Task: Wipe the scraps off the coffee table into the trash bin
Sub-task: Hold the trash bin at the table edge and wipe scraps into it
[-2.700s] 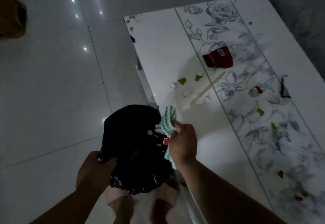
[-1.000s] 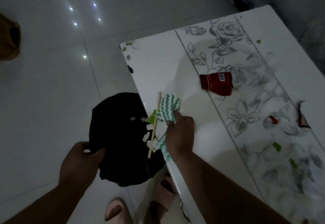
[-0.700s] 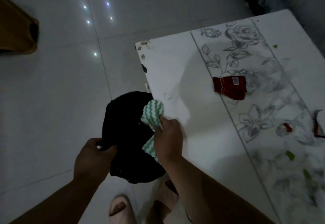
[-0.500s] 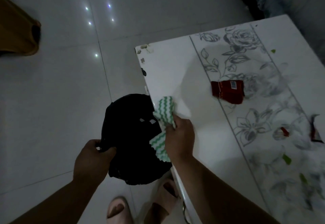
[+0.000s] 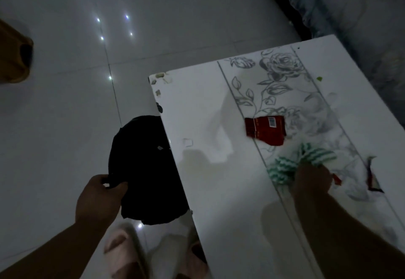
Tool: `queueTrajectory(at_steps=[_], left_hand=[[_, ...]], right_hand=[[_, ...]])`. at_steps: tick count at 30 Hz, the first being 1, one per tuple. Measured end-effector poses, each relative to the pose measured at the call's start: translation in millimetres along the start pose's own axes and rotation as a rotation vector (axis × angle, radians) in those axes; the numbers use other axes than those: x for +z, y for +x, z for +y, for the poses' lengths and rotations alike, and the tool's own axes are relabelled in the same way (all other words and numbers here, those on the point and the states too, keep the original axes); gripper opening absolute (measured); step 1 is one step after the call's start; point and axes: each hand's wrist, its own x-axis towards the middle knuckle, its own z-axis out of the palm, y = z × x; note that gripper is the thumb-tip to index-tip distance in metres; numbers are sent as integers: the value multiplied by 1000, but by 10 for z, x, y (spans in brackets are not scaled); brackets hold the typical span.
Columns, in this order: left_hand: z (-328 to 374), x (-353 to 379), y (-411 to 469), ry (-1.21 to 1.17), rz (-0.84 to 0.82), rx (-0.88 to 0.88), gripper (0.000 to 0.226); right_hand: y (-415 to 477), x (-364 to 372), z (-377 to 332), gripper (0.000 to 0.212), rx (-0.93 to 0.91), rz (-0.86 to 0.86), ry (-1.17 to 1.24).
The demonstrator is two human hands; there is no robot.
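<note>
The white coffee table (image 5: 208, 191) with a grey flower band fills the right side. My right hand (image 5: 311, 180) grips a green-and-white striped cloth (image 5: 300, 162) on the flower band, just below a red wrapper (image 5: 266, 130). Small red scraps (image 5: 336, 179) and a torn dark red piece (image 5: 372, 175) lie right of that hand. A tiny green scrap (image 5: 319, 79) sits far back. A small white scrap (image 5: 187, 142) lies near the left edge. My left hand (image 5: 98, 197) holds the rim of the black-bagged trash bin (image 5: 144, 169) against the table's left edge.
Glossy white floor tiles (image 5: 65, 125) spread to the left. A brown object (image 5: 15, 59) stands at the far left. My slippered feet (image 5: 122, 254) are below the bin. A bluish fabric-covered piece of furniture (image 5: 350, 15) runs behind the table.
My right hand has carried the cloth from the table's left edge over the bin to the flower band near the red wrapper. The left hand stays on the bin.
</note>
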Motion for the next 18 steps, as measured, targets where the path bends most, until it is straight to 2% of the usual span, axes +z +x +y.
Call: queueTrajectory(at_steps=[1,5,9,13,16,18], left_hand=[[10,20,26,-10,-6,-8,43],[6,92,180,-74,-42,-17,40],[30,107,362,-73,-99,-29,32],[45,63,462,-32,-108,-12,26],[80,-20,537,-32,-129,-35,24],[95,-87,587,-34,-150,-51,24]], right_hand=[[85,-21,-54,31,-76,23,-120],[542,10,-451,31,-222,35,-263],[691,126,-895,33,-405,-53,-251],[369,457,-1158,37,-626,-165,-317],[-59,726,-1271,48,-686,-198,-315],[-371,884,-1318,49,-689,-190,-224]])
